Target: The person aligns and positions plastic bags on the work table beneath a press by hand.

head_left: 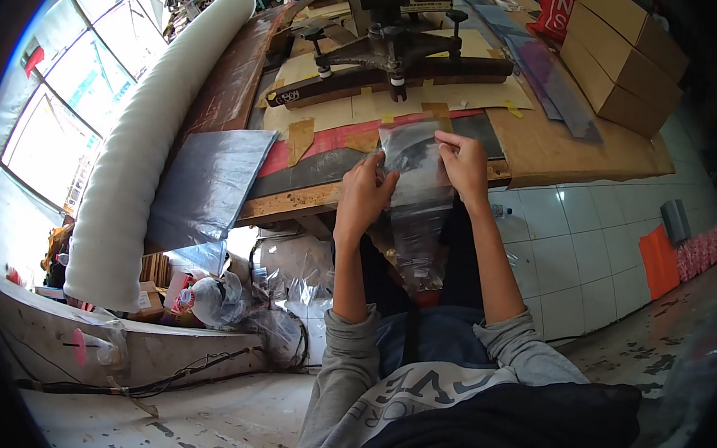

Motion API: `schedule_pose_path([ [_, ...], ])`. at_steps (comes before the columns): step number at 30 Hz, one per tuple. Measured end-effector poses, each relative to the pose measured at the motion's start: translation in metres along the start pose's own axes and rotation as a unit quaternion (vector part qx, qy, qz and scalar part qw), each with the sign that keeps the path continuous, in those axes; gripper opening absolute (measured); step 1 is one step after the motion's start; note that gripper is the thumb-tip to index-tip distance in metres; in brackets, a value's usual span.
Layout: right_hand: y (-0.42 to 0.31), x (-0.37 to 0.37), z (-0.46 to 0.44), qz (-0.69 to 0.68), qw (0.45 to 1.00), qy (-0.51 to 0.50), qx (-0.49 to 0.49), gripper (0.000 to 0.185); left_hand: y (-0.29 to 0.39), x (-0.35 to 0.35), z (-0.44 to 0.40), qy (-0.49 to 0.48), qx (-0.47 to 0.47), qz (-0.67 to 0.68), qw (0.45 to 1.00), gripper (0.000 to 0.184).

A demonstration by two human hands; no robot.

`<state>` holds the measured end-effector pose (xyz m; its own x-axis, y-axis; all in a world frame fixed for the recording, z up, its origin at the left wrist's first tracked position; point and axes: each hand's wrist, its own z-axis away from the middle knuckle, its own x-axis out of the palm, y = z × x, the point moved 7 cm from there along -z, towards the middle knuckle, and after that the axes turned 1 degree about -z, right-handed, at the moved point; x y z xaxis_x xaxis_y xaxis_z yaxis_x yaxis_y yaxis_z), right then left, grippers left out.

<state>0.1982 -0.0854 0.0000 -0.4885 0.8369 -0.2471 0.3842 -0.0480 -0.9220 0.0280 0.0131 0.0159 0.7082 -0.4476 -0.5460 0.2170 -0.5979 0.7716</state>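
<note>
A clear plastic sheet [416,161] lies over the front edge of the worktable and hangs down towards my lap. My right hand [463,167] is closed, pinching the sheet's upper right side between thumb and fingers. At its left side my left hand [363,195] has its fingers curled and its thumb against the plastic. Just beyond both hands stands a black press machine [397,53] with a long dark bar [439,73] across the table. Under the sheet is a dark strip [314,171] with a red band and brown tape.
A stack of clear plastic sheets [212,179] overhangs the table's left corner, beside a long white foam roll [168,133]. Cardboard boxes [624,64], a red bag [557,0] and bluish plastic strips [551,77] are on the right. Plastic scraps [291,269] lie below.
</note>
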Motion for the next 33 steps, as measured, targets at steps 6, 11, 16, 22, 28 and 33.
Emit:
schedule_pose_path([
  [6, -0.003, -0.001, 0.001, 0.014, 1.0, 0.004, -0.004, 0.026, -0.008, 0.004, -0.001, 0.0, 0.003, 0.015, 1.0, 0.042],
  [11, 0.002, 0.0, 0.001, 0.016, 1.0, 0.011, -0.006, 0.027, -0.004, 0.001, 0.0, -0.021, -0.004, 0.018, 1.0, 0.049],
  [16, -0.004, -0.002, 0.003, 0.02, 0.999, 0.02, -0.029, 0.028, 0.006, -0.012, -0.007, -0.087, 0.046, -0.004, 0.995, 0.059],
  [22, -0.009, -0.002, 0.004, 0.056, 0.998, 0.006, -0.02, 0.027, 0.021, -0.012, -0.008, -0.113, 0.125, -0.115, 0.979, 0.057],
  [28, -0.016, 0.002, 0.008, 0.088, 0.988, 0.03, -0.124, 0.024, 0.015, -0.007, -0.007, -0.015, 0.095, -0.101, 0.99, 0.044],
  [33, -0.02, 0.006, 0.016, 0.141, 0.971, 0.061, -0.184, 0.023, 0.005, -0.004, -0.01, -0.004, 0.072, -0.086, 0.994, 0.039],
])
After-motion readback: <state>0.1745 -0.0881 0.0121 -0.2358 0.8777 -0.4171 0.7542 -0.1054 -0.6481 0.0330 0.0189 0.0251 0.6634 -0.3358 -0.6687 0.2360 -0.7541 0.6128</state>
